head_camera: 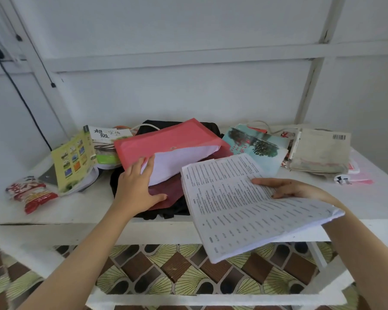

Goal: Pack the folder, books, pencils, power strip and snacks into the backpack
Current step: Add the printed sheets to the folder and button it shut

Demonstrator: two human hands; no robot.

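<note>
A red plastic folder point(164, 139) lies open on the black backpack point(177, 209) at the table's middle, with white sheets point(179, 161) showing under its flap. My left hand point(137, 189) holds the folder's flap and the sheets at their near left edge. My right hand point(289, 189) grips a stack of printed pages point(233, 209) to the right of the folder, over the table's front edge. Books lie around: a yellow-green one point(74, 159) and a white one point(108, 142) on the left, a teal one point(255, 142) and a worn one point(320, 151) on the right. Red snack packs point(31, 193) sit far left.
The white table's point(76, 211) front edge runs below my hands, above a patterned tiled floor point(177, 271). A white plug point(342, 179) and pink items lie at the right. White cable point(143, 126) shows behind the backpack. A black cord point(20, 95) hangs on the left wall.
</note>
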